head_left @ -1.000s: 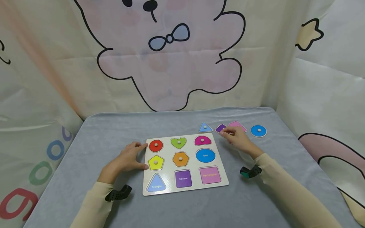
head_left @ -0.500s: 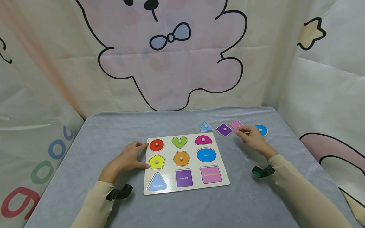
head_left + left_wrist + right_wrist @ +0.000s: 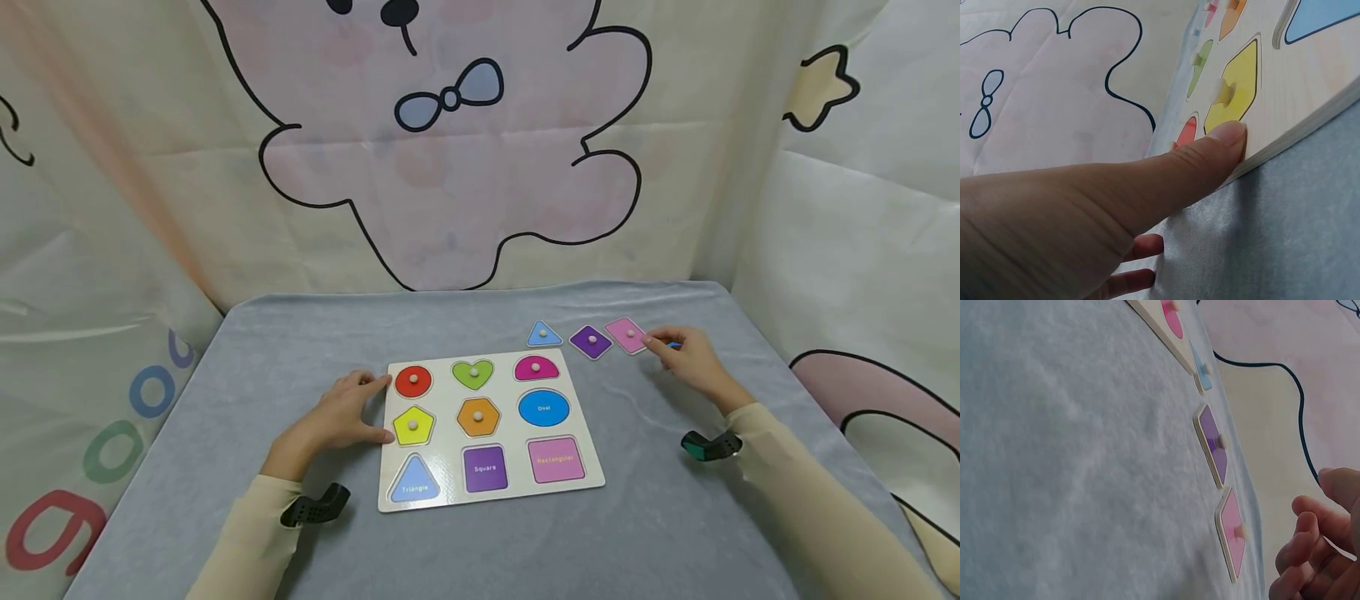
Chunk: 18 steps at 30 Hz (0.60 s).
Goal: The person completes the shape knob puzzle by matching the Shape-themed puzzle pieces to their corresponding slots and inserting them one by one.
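Piece (image 3: pixel 675 344): blue, right of board (image 3: pixel 446 417), far side, mostly hidden; long axis unclear.
Right hand (image 3: pixel 692 360): nearer, over piece, fingers loosely bent, no grip seen.
Left hand (image 3: pixel 337 421): spread, touching board's left edge.

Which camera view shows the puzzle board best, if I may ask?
The head view, with all four corners of the puzzle board visible. The left wrist view shows only part, slanted and partly covered by the left hand; the right wrist view just one corner.
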Tool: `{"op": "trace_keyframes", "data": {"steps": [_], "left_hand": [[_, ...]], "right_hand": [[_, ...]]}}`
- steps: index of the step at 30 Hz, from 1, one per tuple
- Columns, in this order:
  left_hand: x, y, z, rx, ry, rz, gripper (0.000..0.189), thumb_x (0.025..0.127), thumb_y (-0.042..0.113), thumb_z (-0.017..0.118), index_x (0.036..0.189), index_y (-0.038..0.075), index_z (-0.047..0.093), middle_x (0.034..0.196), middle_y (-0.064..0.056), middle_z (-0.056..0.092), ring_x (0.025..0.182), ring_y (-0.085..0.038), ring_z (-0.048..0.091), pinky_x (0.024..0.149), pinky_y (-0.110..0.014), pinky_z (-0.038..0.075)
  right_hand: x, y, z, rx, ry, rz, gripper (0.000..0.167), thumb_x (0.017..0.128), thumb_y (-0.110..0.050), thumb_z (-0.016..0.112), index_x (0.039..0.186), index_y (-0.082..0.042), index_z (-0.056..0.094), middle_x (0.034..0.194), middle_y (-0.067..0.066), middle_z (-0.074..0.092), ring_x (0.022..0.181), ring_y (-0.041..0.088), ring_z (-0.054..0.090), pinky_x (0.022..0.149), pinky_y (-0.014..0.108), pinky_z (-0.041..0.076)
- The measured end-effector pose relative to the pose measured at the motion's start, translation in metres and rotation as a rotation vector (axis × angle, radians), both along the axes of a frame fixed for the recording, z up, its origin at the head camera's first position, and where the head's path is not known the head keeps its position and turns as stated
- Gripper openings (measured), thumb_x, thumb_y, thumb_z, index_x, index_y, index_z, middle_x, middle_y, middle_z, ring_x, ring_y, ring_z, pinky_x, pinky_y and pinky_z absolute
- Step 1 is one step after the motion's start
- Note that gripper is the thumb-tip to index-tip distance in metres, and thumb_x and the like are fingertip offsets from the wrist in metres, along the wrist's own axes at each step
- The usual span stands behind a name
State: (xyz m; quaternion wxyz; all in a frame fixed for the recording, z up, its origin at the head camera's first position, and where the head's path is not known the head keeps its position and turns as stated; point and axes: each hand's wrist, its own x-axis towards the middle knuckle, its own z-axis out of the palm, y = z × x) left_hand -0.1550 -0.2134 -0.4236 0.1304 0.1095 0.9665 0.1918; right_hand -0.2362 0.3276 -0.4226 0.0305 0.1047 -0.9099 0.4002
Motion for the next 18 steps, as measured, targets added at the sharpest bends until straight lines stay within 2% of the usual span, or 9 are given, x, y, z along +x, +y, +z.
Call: {"op": "trace_keyframes", "data": {"steps": [5, 11, 18], "left_hand": [[0.0, 0.0, 0.001, -0.003, 0.0, -0.005, 0.098, 0.074, 0.046, 0.088, 0.153, 0.009, 0.044, 0.14, -0.021, 0.047, 0.124, -0.038, 0.045, 0.104, -0.06, 0.042], [0.001, 0.001, 0.002, -0.003, 0.001, 0.002, 0.098, 0.074, 0.046, 0.088, 0.154, 0.009, 0.044, 0.14, -0.02, 0.048, 0.123, -0.037, 0.046, 0.104, -0.059, 0.042], [0.001, 0.001, 0.003, 0.001, -0.001, 0.006, 0.099, 0.074, 0.046, 0.088, 0.154, 0.009, 0.043, 0.14, -0.02, 0.047, 0.122, -0.036, 0.045, 0.104, -0.058, 0.042]], "right_hand": [[-0.001, 0.012, 0.002, 0.018, 0.014, -0.027, 0.033, 0.103, -0.021, 0.059, 0.112, 0.009, 0.069, 0.078, 0.009, 0.061, 0.058, 0.003, 0.052, 0.052, 0.023, 0.046], [-0.005, 0.028, -0.001, 0.025, 0.021, -0.074, 0.034, 0.103, -0.023, 0.059, 0.112, 0.008, 0.07, 0.081, -0.001, 0.066, 0.058, 0.003, 0.053, 0.053, 0.023, 0.047], [-0.01, 0.039, -0.003, 0.044, 0.002, -0.111, 0.038, 0.104, -0.025, 0.057, 0.114, 0.009, 0.068, 0.089, 0.014, 0.067, 0.058, 0.002, 0.053, 0.055, 0.022, 0.048]]}}
